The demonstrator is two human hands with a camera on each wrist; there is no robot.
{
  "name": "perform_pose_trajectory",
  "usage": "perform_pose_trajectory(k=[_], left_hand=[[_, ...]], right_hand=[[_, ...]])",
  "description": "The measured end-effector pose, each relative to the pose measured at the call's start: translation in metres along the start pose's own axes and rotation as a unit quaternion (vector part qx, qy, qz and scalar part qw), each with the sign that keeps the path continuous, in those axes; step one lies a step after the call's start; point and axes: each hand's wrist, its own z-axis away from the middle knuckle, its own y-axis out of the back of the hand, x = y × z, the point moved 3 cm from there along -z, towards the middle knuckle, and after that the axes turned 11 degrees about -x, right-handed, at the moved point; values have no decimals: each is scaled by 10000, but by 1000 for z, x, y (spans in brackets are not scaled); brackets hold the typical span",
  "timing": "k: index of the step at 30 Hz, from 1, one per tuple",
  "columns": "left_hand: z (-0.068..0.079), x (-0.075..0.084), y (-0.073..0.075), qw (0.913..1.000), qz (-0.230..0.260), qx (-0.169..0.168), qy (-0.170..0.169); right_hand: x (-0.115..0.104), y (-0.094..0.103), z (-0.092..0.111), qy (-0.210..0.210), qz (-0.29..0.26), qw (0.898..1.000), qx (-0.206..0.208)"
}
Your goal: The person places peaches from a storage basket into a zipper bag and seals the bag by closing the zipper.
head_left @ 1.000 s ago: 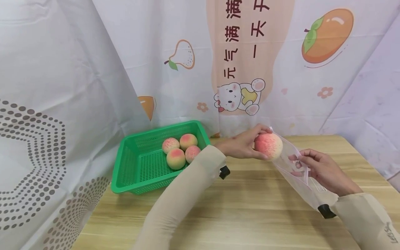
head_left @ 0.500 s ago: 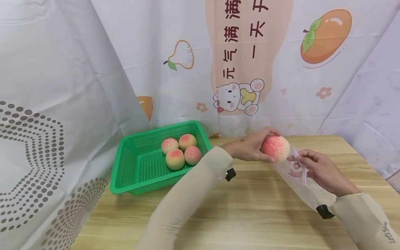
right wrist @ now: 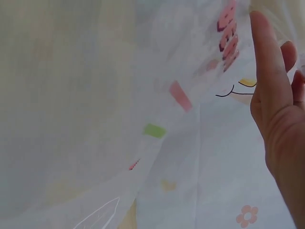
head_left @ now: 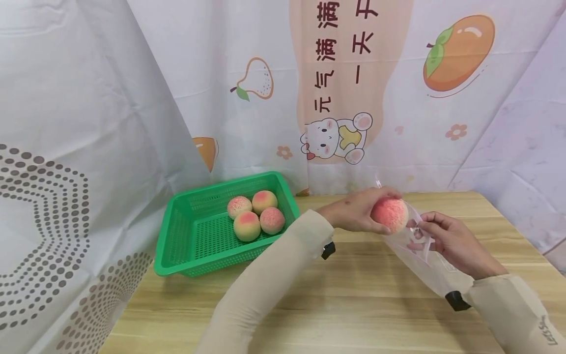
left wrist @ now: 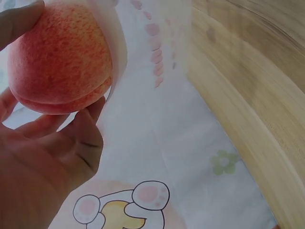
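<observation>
A pink and cream peach [head_left: 389, 216] sits in the grip of my left hand [head_left: 355, 210], fingers over its far side and thumb beneath. It is right at the mouth of a clear zip bag [head_left: 417, 268], and overlaps the bag's edge in the head view. My right hand [head_left: 460, 243] pinches the near side of the bag's mouth between thumb and fingers, with some fingers showing through the plastic. In the left wrist view, the peach [left wrist: 62, 57] fills the top left, held by the fingertips. Milky plastic of the bag [right wrist: 71, 109] covers much of the right wrist view.
A green plastic basket [head_left: 210, 238] stands on the left of the wooden table [head_left: 353, 305], with several peaches [head_left: 247, 226] grouped at its right end. Behind the table hangs a printed white cloth [head_left: 265, 123]. Another cloth [head_left: 66, 123] with dots hangs on the left.
My left hand has carried the peach a little to the right and down, closer to my right hand at the bag's mouth. The right hand keeps its hold, nearly still.
</observation>
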Motion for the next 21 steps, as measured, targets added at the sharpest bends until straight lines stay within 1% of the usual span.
perform_pose_trajectory(k=[2, 6, 8, 10, 15, 18, 21], left_hand=[[-1, -1, 0, 9999, 102, 74, 81], [-1, -4, 4, 9986, 211, 446, 175], [2, -5, 8, 9976, 120, 648, 225], [6, -7, 11, 9966, 124, 743, 341], [19, -17, 17, 9951, 234, 809, 511], [31, -25, 22, 9939, 244, 861, 643], [45, -32, 27, 9925, 243, 866, 830]], right_hand=[[0, -1, -1, 142, -69, 9999, -44], [-1, -2, -1, 447, -176, 9988, -38], [0, -2, -1, 556, -216, 9982, 27], [0, -2, -1, 650, -273, 9975, 108], [1, 0, 0, 1020, -565, 9925, 362], [-2, 2, -1, 1166, -691, 9898, 441], [-7, 4, -1, 1259, -755, 9882, 432]])
